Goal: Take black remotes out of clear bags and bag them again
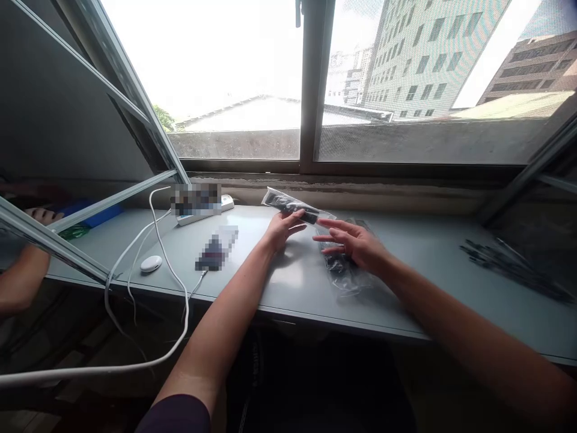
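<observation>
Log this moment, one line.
left hand: holding clear packet | right hand: fingers spread near packet's end, contact unclear | desk: clear plastic packaging below right hand

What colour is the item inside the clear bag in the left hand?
The item inside the clear bag looks black, as the head view shows.

Dark-filled clear packet (287, 203), held aslant, crumpled clear plastic packaging (346, 281) lying nearby
</observation>
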Action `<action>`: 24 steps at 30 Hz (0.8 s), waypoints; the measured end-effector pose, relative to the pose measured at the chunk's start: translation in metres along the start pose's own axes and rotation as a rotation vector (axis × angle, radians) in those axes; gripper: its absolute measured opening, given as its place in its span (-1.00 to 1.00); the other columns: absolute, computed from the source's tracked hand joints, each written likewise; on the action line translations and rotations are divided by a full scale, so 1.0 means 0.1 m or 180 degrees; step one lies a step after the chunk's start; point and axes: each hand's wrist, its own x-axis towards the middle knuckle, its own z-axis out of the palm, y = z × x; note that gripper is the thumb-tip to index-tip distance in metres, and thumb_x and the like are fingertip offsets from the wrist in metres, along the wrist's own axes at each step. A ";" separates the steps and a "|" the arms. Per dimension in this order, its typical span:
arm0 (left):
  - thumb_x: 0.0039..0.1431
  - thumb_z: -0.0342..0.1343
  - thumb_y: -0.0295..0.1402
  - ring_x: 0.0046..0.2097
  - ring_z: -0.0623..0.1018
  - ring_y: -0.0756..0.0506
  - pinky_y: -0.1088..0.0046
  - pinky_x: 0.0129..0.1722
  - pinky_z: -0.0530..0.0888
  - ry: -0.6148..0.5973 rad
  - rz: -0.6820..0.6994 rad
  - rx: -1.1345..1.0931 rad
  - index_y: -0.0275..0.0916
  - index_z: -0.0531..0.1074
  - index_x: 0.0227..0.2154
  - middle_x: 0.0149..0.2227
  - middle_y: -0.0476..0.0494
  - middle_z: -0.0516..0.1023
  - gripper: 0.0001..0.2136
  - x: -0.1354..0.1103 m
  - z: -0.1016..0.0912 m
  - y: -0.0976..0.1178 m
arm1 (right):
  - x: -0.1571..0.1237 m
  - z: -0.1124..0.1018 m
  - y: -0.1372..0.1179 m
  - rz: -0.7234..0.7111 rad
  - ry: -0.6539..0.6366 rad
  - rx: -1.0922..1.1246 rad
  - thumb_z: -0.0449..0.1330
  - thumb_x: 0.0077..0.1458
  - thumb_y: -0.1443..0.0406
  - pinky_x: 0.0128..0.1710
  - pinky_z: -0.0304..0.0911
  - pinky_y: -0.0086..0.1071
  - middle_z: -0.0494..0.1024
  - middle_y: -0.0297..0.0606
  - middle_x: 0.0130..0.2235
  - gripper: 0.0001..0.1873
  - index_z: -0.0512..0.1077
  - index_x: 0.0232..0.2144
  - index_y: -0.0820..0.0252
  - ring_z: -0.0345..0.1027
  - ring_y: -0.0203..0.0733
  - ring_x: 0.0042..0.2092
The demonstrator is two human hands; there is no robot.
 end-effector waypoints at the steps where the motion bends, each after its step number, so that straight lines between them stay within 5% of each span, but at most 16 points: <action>1: 0.04 0.67 -0.10 0.04 0.75 -0.24 0.12 0.23 0.62 -0.0101 -0.0004 0.0039 -0.23 0.68 -0.10 0.01 -0.31 0.77 -0.53 -0.01 0.01 0.00 | 0.00 0.00 0.00 0.0005 -0.0077 0.0008 0.56 0.29 0.03 0.00 0.76 -0.08 0.58 -0.13 0.44 -0.57 0.76 0.16 -0.09 0.68 0.27 0.26; 8: 0.00 0.69 -0.09 0.02 0.74 -0.25 0.03 0.27 0.58 -0.0379 -0.0087 0.0169 -0.23 0.68 -0.14 -0.03 -0.32 0.78 -0.53 -0.06 0.04 0.01 | -0.02 -0.02 0.00 0.0012 -0.0380 -0.0013 0.51 0.35 0.05 0.04 0.74 -0.10 0.58 -0.14 0.44 -0.56 0.73 0.22 -0.11 0.65 0.25 0.30; 13: -0.01 0.70 -0.10 -0.07 0.73 -0.20 0.03 0.27 0.57 -0.0247 -0.0094 0.0163 -0.23 0.67 -0.19 -0.12 -0.28 0.78 -0.55 -0.06 0.06 0.03 | -0.02 0.01 -0.02 0.0035 -0.0302 0.0021 0.50 0.37 0.06 0.02 0.73 -0.11 0.51 -0.14 0.50 -0.55 0.71 0.25 -0.12 0.68 0.20 0.26; 24: -0.02 0.69 -0.16 -0.08 0.74 -0.17 0.21 0.15 0.62 0.0111 0.0012 0.0026 -0.26 0.66 -0.17 -0.09 -0.28 0.77 -0.55 -0.05 0.05 0.09 | 0.07 -0.06 0.04 -0.0082 0.0945 0.0037 0.50 0.28 0.05 -0.37 0.65 -0.32 0.66 -0.16 0.14 -0.38 0.50 0.30 -0.06 0.67 -0.12 -0.20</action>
